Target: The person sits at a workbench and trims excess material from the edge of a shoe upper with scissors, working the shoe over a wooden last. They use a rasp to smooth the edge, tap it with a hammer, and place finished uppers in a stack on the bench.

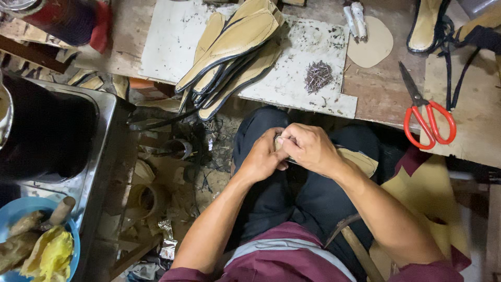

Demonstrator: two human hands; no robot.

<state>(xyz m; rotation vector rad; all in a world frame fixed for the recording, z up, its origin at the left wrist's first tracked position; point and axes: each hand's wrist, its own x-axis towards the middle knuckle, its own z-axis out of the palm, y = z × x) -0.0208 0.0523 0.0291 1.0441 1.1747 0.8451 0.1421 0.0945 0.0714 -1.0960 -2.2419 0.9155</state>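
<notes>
Both hands, left hand point(262, 156) & right hand point(308, 148), pinch a tan insole point(360, 159) over the lap at frame centre, w/ nails point(318, 76) & red scissors point(429, 117) on tabletop point(383, 91) above; best to grip near the edge, steady.

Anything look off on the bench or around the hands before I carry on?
Mostly the floor: scraps and offcuts lie scattered under the bench. The stack of soles hangs over the white board's front edge. The small nails sit in a loose pile. Both hands, left hand and right hand, hold a tan sole piece normally.
</notes>
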